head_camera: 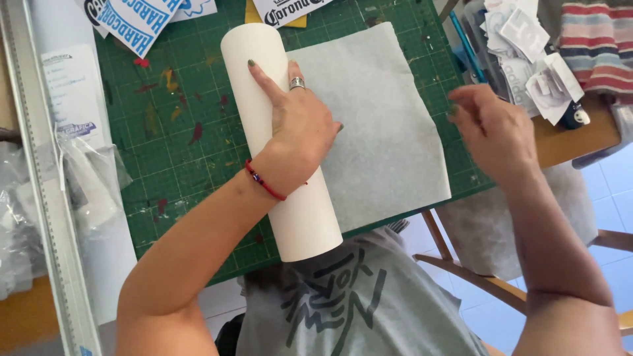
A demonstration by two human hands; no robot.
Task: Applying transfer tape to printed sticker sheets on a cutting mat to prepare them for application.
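My left hand presses down flat on a wide white paper roll that lies on a green cutting mat. A sheet of pale grey-white paper is unrolled from it to the right. A ring is on one finger and a red cord bracelet on the wrist. My right hand hovers with curled fingers at the sheet's right edge, beside the mat's right border; it holds nothing.
Printed stickers lie at the mat's far edge. Cut paper pieces are heaped at the right on the wooden table, near a striped cloth. A long metal ruler and plastic wrap lie at the left. A wooden chair stands below.
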